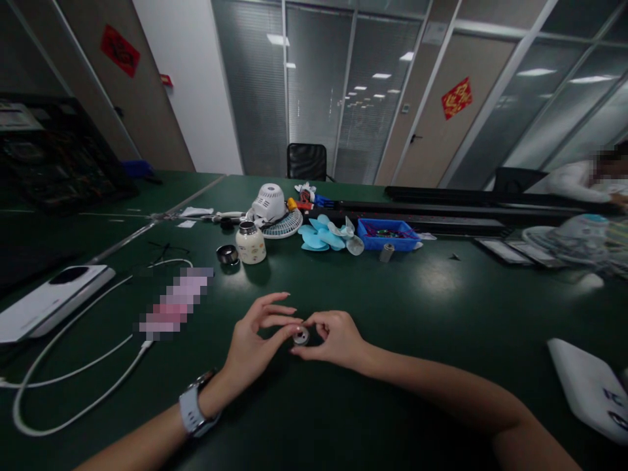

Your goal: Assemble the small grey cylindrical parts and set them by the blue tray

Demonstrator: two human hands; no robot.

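Note:
Between my hands, just above or on the green tabletop, is a small round metal part (301,336) with dark holes in its face. My left hand (255,333) pinches its upper left edge with thumb and forefinger, the other fingers stretched out. From the other side, my right hand (338,337) curls round the part, thumb below and forefinger above, with its remaining fingers folded in. A watch with a pale strap (193,409) is on my left wrist. Farther back stands a small metal cylinder (387,252), apart from both hands.
Beyond my hands are a cream bottle (250,243), a black ring-shaped lid (227,255), blue fan blades (324,234), a white fan housing (269,203) and a blue tray (387,235) of wires. A phone (179,304) with a white cable lies left. Right, a white device (589,386); a person sits farther back.

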